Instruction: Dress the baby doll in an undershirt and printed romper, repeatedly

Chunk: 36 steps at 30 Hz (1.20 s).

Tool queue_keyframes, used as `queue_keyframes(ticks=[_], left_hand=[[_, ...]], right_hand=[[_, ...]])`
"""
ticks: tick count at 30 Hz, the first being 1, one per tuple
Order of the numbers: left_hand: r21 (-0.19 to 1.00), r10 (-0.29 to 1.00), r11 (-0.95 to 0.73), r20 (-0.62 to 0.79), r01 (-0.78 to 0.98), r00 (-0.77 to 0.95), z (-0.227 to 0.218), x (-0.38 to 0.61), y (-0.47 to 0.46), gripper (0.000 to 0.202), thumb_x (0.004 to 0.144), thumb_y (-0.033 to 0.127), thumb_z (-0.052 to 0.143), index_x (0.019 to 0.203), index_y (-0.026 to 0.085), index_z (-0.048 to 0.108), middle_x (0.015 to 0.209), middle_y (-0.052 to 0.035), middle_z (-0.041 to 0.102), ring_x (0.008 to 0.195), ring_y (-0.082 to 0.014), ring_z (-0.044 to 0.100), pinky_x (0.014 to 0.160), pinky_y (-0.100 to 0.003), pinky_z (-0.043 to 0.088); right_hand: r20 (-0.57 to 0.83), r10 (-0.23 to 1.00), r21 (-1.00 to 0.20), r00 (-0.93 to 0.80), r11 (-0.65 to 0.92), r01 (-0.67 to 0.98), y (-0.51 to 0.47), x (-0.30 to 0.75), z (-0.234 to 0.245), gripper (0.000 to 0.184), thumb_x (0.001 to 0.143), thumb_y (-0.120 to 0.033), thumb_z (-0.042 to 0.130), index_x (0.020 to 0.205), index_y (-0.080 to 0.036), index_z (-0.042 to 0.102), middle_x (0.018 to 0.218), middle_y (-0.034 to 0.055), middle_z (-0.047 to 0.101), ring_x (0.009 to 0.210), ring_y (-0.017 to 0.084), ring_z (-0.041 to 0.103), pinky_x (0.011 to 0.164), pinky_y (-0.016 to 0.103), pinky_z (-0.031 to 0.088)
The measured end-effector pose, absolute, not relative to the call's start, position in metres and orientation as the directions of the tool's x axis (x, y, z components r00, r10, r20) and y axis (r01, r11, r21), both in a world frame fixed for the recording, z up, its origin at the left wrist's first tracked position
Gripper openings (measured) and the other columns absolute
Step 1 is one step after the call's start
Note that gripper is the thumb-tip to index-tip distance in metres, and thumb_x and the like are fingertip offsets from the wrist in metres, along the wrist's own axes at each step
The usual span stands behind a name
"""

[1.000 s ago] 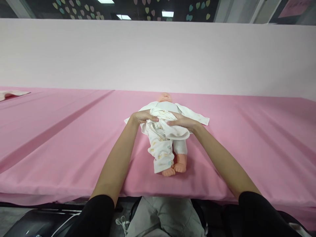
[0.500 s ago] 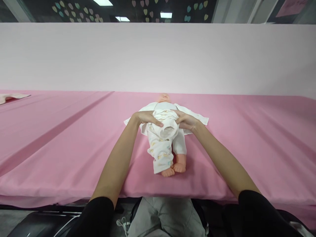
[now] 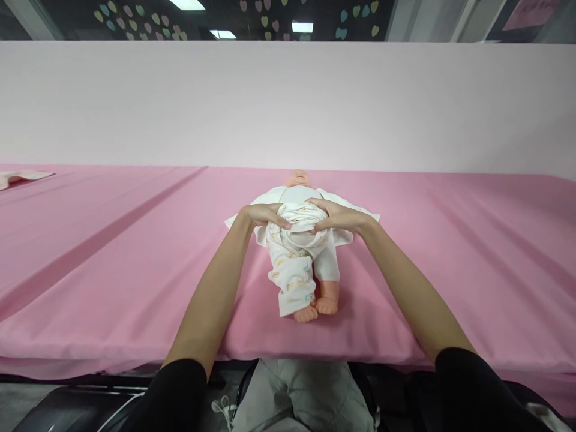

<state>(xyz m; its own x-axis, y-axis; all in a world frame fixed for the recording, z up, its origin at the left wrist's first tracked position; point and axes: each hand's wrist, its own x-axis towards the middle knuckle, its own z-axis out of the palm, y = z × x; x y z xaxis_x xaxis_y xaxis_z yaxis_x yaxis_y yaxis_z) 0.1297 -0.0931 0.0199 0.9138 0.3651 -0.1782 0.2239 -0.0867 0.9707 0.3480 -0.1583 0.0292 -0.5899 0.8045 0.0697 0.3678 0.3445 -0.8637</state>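
A baby doll [image 3: 324,298] lies on its back on the pink table cover [image 3: 112,252], head away from me, bare feet toward the table's front edge. White printed baby trousers [image 3: 290,273] cover its legs and are bunched at its waist. My left hand [image 3: 263,214] grips the bunched waistband on the doll's left side. My right hand [image 3: 337,217] grips it on the other side. An open white top [image 3: 355,211] lies spread under the doll's body.
A pale pink partition wall [image 3: 288,102] runs along the far side of the table. A folded pale cloth [image 3: 20,176] lies at the far left edge. A dark chair [image 3: 58,408] and my lap are below the table's front edge.
Both hands have pulled the trousers' waistband up the doll's body, and my right hand has moved inward from the loose cloth flap to the waist.
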Motion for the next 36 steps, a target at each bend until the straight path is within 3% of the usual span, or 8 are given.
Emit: queue_keyframes(ticks=[7, 11, 13, 18, 21, 28, 33, 36], left_hand=[[0.927, 0.394, -0.221, -0.199, 0.303, 0.897, 0.033, 0.131, -0.1, 0.058, 0.059, 0.027, 0.079, 0.114, 0.018, 0.059, 0.104, -0.0069, 0.069, 0.096, -0.0215, 0.064, 0.084, -0.031, 0.051], [0.879, 0.439, -0.298, -0.22, 0.372, 0.871, 0.04, 0.127, -0.101, 0.044, 0.061, 0.029, 0.077, 0.102, 0.017, 0.065, 0.099, -0.0052, 0.07, 0.09, -0.0205, 0.065, 0.079, -0.028, 0.052], [0.839, 0.471, -0.351, -0.225, 0.415, 0.853, 0.044, 0.124, -0.103, 0.044, 0.06, 0.032, 0.077, 0.1, 0.017, 0.065, 0.099, -0.0055, 0.069, 0.089, -0.0211, 0.065, 0.076, -0.027, 0.051], [0.682, 0.601, -0.552, -0.072, 0.479, 0.796, 0.056, 0.122, -0.11, 0.065, 0.055, 0.034, 0.078, 0.115, 0.02, 0.058, 0.119, -0.0048, 0.06, 0.107, -0.0222, 0.056, 0.081, -0.022, 0.046], [0.633, 0.56, -0.62, -0.055, 0.462, 0.827, 0.062, 0.124, -0.115, 0.061, 0.056, 0.033, 0.076, 0.113, 0.02, 0.057, 0.117, -0.0033, 0.059, 0.107, -0.021, 0.054, 0.081, -0.021, 0.043], [0.622, 0.444, -0.671, -0.097, 0.402, 0.891, 0.071, 0.127, -0.125, 0.038, 0.057, 0.026, 0.073, 0.092, 0.018, 0.062, 0.094, 0.001, 0.065, 0.086, -0.0164, 0.059, 0.071, -0.021, 0.042], [0.614, 0.374, -0.695, -0.136, 0.374, 0.917, 0.078, 0.132, -0.134, 0.029, 0.056, 0.024, 0.072, 0.082, 0.017, 0.061, 0.079, 0.0028, 0.063, 0.073, -0.0136, 0.057, 0.061, -0.02, 0.038], [0.601, 0.342, -0.719, -0.133, 0.35, 0.93, 0.082, 0.138, -0.143, 0.029, 0.055, 0.021, 0.071, 0.083, 0.017, 0.062, 0.079, 0.0022, 0.063, 0.07, -0.0133, 0.056, 0.06, -0.021, 0.037]], right_hand=[[0.163, 0.835, -0.703, -0.525, 0.472, 0.532, -0.174, 0.35, 0.042, 0.051, 0.073, -0.031, 0.066, 0.12, -0.021, 0.049, 0.107, 0.0068, 0.057, 0.097, 0.023, 0.055, 0.082, 0.037, 0.047], [0.488, 0.81, -0.483, -0.326, 0.561, 0.672, -0.205, 0.353, 0.023, 0.037, 0.081, -0.021, 0.052, 0.117, -0.019, 0.049, 0.105, 0.0086, 0.058, 0.098, 0.023, 0.054, 0.085, 0.04, 0.045], [0.594, 0.701, -0.302, -0.395, 0.649, 0.698, -0.227, 0.354, 0.003, 0.035, 0.078, -0.01, 0.044, 0.111, -0.018, 0.053, 0.106, 0.0094, 0.059, 0.1, 0.023, 0.054, 0.088, 0.041, 0.044], [0.292, 0.524, -0.003, -0.8, 0.837, 0.547, -0.274, 0.358, -0.044, 0.049, 0.068, -0.001, 0.047, 0.113, -0.019, 0.056, 0.124, 0.0107, 0.054, 0.123, 0.026, 0.041, 0.102, 0.048, 0.033], [0.24, 0.54, -0.009, -0.807, 0.832, 0.555, -0.282, 0.359, -0.052, 0.049, 0.065, -0.003, 0.049, 0.11, -0.019, 0.058, 0.134, 0.01, 0.047, 0.132, 0.027, 0.03, 0.109, 0.052, 0.023], [0.473, 0.535, -0.212, -0.7, 0.84, 0.499, -0.268, 0.356, -0.031, 0.038, 0.077, -0.008, 0.05, 0.11, -0.025, 0.058, 0.118, 0.0053, 0.06, 0.122, 0.023, 0.046, 0.106, 0.047, 0.032], [0.633, 0.724, -0.527, -0.273, 0.662, 0.533, -0.248, 0.346, 0.0, 0.043, 0.085, -0.032, 0.055, 0.126, -0.025, 0.045, 0.124, 0.0086, 0.055, 0.116, 0.024, 0.051, 0.099, 0.041, 0.041], [0.698, 0.71, -0.554, -0.091, 0.616, 0.56, -0.225, 0.337, 0.009, 0.062, 0.086, -0.043, 0.053, 0.138, -0.021, 0.028, 0.137, 0.0129, 0.042, 0.127, 0.026, 0.039, 0.106, 0.043, 0.033]])
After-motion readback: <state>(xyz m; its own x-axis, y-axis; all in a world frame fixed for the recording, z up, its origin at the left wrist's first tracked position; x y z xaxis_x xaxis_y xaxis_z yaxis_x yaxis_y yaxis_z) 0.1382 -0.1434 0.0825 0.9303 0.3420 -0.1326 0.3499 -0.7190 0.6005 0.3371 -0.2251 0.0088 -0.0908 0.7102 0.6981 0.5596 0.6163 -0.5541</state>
